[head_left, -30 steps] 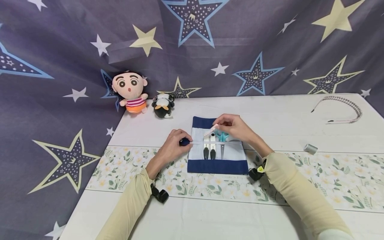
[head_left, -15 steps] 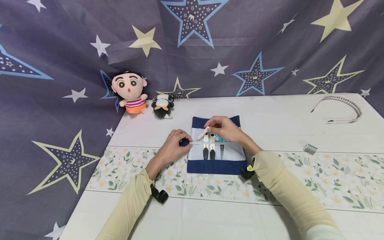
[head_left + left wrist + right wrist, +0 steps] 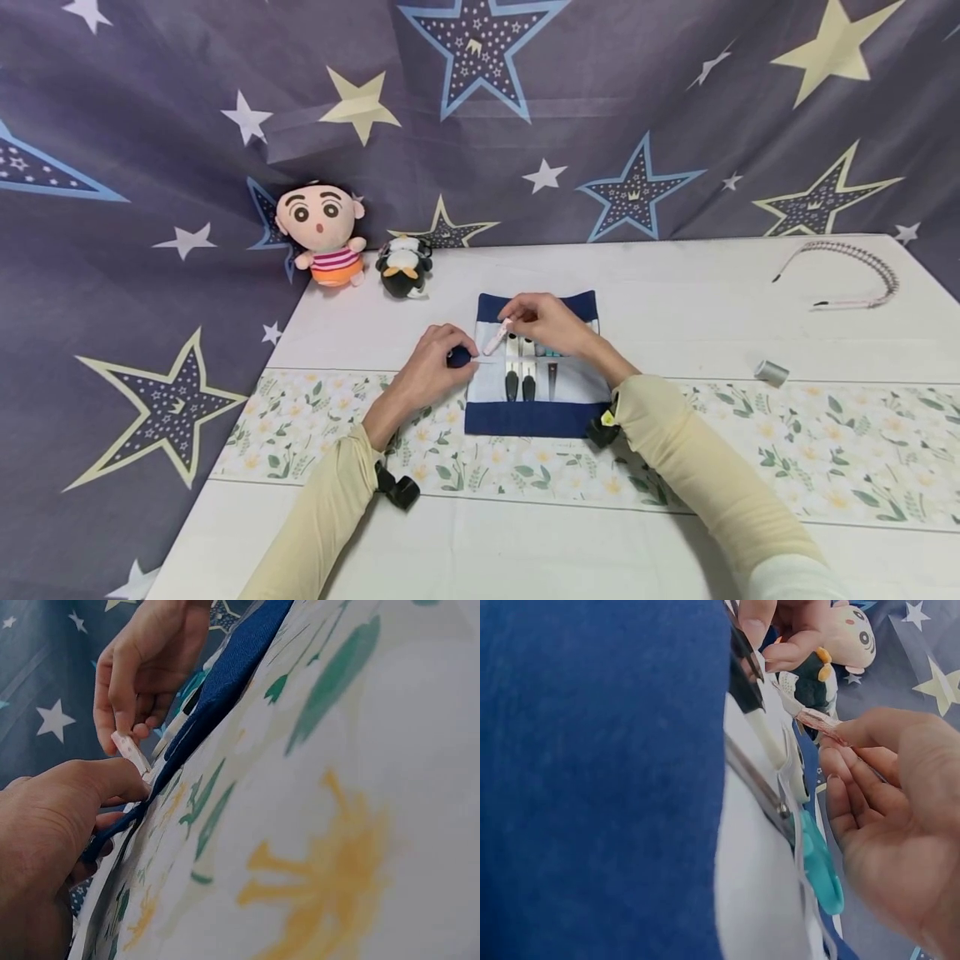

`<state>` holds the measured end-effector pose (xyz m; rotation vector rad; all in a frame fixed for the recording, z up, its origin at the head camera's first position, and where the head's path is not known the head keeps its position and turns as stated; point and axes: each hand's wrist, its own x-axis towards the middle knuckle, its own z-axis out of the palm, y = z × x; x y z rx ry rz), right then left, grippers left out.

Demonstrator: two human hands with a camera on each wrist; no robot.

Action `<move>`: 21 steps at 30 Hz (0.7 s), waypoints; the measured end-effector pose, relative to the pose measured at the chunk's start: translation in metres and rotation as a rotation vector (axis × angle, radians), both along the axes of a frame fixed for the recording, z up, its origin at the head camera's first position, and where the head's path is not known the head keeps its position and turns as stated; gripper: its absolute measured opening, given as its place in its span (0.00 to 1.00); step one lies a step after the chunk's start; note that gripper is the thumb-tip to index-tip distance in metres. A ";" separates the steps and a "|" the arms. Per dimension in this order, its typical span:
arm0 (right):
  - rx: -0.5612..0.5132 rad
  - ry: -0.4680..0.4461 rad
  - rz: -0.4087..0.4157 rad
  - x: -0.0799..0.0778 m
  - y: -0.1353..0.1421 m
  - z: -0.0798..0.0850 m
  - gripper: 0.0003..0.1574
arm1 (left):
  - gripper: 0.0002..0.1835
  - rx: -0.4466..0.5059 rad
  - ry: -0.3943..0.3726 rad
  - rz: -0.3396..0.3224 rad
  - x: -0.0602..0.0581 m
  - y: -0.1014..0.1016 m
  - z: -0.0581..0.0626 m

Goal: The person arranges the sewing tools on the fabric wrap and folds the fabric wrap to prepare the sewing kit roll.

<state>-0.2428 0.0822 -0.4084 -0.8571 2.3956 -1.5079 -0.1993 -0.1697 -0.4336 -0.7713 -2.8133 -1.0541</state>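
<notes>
An unrolled navy-and-white fabric tool pouch (image 3: 528, 419) lies before me. My left hand (image 3: 432, 360) pinches its left edge, where a thin white elastic band crosses the pouch. Between thumb and fingers my right hand (image 3: 551, 323) holds a slim pink-and-white patterned stick (image 3: 497, 337), slanted, its lower end close to the band near the left hand. Under the band sit two slender white tools with black ends (image 3: 512, 385) and teal-handled scissors (image 3: 819, 866). The right hand partly covers the scissors in the head view. Whether the stick's tip is under the band I cannot tell.
A cartoon doll (image 3: 321, 225) and a penguin plush (image 3: 403, 267) stand at the back left. A grey thread spool (image 3: 772, 372) lies to the right, with a beaded headband (image 3: 885, 271) behind it. A star-patterned curtain (image 3: 480, 167) hangs behind the table.
My right hand has moved left and slightly down with the pink-and-white stick, from over the white tools to beside the pouch's left edge. The left hand has stayed on that edge.
</notes>
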 end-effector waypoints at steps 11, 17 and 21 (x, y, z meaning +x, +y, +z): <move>0.025 0.003 0.051 -0.004 -0.012 0.002 0.11 | 0.04 0.005 0.034 -0.026 0.000 -0.001 -0.001; 0.023 -0.012 0.066 -0.004 -0.016 0.002 0.11 | 0.04 0.009 0.025 -0.028 0.000 -0.001 -0.001; 0.040 0.000 0.066 -0.005 -0.018 0.001 0.11 | 0.04 0.012 0.029 -0.031 0.000 -0.001 0.000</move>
